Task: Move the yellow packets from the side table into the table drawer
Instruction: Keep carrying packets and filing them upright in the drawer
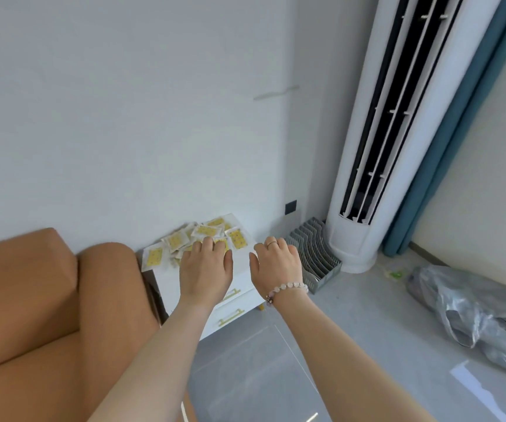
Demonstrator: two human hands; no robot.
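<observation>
Head view. Both bare arms reach forward and down toward the white side table (pixel 242 264), which stands against the wall between the orange sofa (pixel 48 300) and a grey file rack (pixel 312 254).

The left hand (pixel 206 268) lies palm down over the near edge of the yellow packets (pixel 206 231). Its fingers (pixel 207 243) are held close together and bent at the knuckles onto the pile, with the thumb lying alongside. The fingertips are hidden, so it cannot be told whether they pinch a packet or merely rest on one.

The right hand (pixel 277 263) hovers palm down just beside the left, over the right-hand edge of the surface. Its fingers (pixel 271 243) are loosely curled downward and hold nothing, and the thumb stands apart. One finger bears a ring, and a bead bracelet (pixel 288 289) circles the wrist.

The packets lie in a loose, overlapping heap that covers most of the surface. The top drawer (pixel 242 284) and the lower drawer (pixel 233 315), each with a gold handle, are closed.

At right stand a white tower air conditioner (pixel 397 132) and a blue curtain (pixel 458 147). A grey plastic bag (pixel 474 309) lies on the floor.
</observation>
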